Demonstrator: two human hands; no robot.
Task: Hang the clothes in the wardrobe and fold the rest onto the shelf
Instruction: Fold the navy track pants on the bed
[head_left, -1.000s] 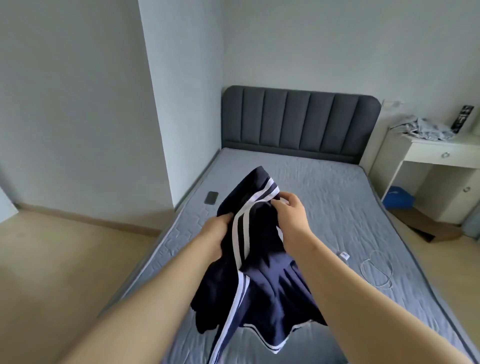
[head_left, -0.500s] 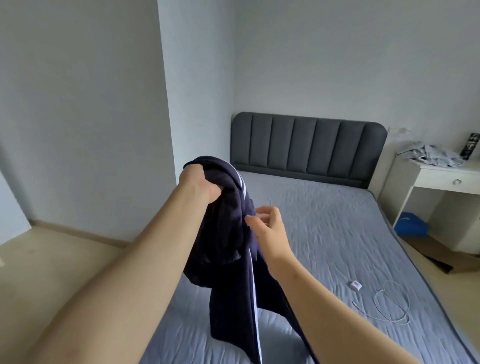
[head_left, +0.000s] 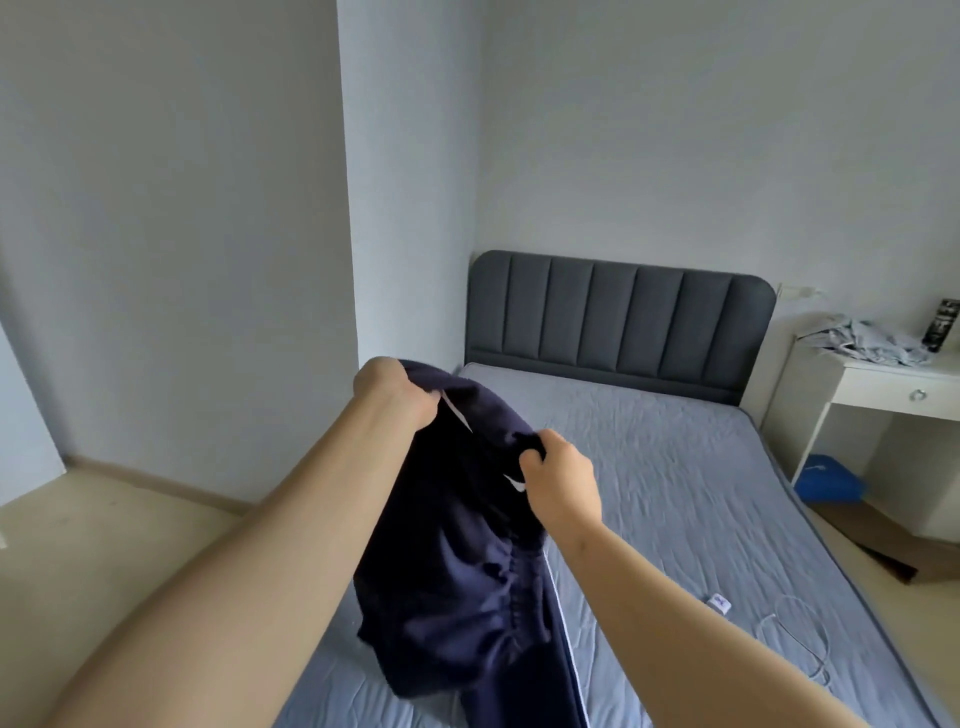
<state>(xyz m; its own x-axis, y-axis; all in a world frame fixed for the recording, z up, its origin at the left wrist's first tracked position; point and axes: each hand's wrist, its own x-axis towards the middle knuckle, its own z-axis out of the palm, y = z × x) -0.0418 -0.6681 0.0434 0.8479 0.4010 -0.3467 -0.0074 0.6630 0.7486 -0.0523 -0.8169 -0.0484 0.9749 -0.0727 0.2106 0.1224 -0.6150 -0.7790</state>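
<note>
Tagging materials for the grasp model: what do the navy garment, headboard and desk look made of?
Garment: thin matte fabric, probably synthetic sportswear; hangs in soft folds, gathered elastic seam.
Headboard: padded grey upholstery, fabric or leatherette, can't tell; stitched vertical channels.
Desk: smooth white painted or laminated board; flat, uniform faces.

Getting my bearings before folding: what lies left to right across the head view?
From left: left hand, right hand (both gripping the navy garment), white plug on the bed, blue bag under the desk, black container.

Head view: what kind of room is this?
Most likely a bedroom: a bed with a padded grey headboard, a white desk beside it, and a navy garment held above the bed.
</note>
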